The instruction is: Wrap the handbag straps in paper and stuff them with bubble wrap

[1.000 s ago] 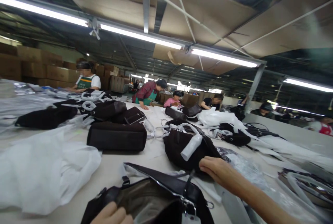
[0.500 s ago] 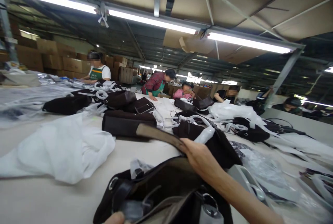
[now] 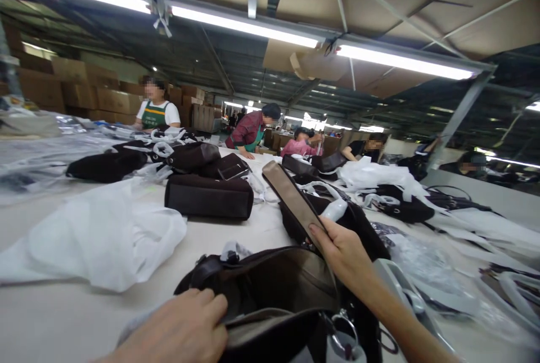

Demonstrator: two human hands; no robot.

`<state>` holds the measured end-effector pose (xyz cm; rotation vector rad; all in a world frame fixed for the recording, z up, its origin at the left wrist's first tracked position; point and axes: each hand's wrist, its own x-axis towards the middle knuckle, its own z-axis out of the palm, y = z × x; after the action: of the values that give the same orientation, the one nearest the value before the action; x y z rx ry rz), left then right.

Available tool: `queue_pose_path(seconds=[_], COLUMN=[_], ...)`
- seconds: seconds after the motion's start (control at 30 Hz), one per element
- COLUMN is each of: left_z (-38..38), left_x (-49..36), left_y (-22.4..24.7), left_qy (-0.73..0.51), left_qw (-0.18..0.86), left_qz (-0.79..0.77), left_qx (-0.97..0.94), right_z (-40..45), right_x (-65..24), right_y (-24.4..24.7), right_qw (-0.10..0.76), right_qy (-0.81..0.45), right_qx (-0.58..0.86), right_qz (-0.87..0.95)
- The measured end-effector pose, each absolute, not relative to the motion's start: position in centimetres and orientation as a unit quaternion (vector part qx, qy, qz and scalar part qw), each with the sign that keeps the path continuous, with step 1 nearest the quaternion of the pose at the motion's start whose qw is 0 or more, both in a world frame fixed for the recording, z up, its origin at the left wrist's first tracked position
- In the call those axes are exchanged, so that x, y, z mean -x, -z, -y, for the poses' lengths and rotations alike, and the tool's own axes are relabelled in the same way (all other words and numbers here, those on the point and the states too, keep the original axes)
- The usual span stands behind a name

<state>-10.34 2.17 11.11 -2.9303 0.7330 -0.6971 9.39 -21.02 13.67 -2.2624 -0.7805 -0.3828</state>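
Note:
In front of me lies a black handbag [image 3: 295, 281], its mouth gaping and a brown lining showing inside. My left hand [image 3: 181, 321] curls its fingers over the bag's left side. Above the opening, my right hand [image 3: 337, 239] grips a flat brown strip with dark edges [image 3: 291, 194], thumb on top; its free end points up and away to the left. Whether the strip joins the bag is hidden behind the hand. Metal rings [image 3: 345, 323] hang at the bag's near right side.
White wrapping sheet [image 3: 105, 239] lies crumpled on the left. A boxy black bag [image 3: 208, 198] sits beyond, among several more bags and wrapped handles. A grey device [image 3: 400, 290] and clear plastic [image 3: 426, 264] are on the right. Several people work across the table.
My right hand has swung the strip from nearly level to pointing steeply upward. My left hand has come farther into view, over the bag's left side.

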Motion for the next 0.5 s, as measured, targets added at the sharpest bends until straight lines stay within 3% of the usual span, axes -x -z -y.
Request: queue_pose_path(seconds=[0.2,0.37,0.5], left_z=[2.0,3.0,1.9], left_x=[6.4,4.7,3.5], left_y=[-15.0,-13.5,-13.1], left_qy=[0.028,0.044,0.028], left_qw=[0.046,0.028,0.003], left_qz=[-0.264,-0.269,-0.231], left_qx=[0.963,0.962,0.973], right_z=[20.6,23.2,27.3], right_x=[-10.2,-10.6,-8.2], right_y=[-14.8,-14.1,-15.3], right_qw=[0.309,0.352,0.370], right_qy=[0.123,0.002,-0.024], right_qx=[0.880,0.881,0.857], right_qz=[0.339,0.318,0.358])
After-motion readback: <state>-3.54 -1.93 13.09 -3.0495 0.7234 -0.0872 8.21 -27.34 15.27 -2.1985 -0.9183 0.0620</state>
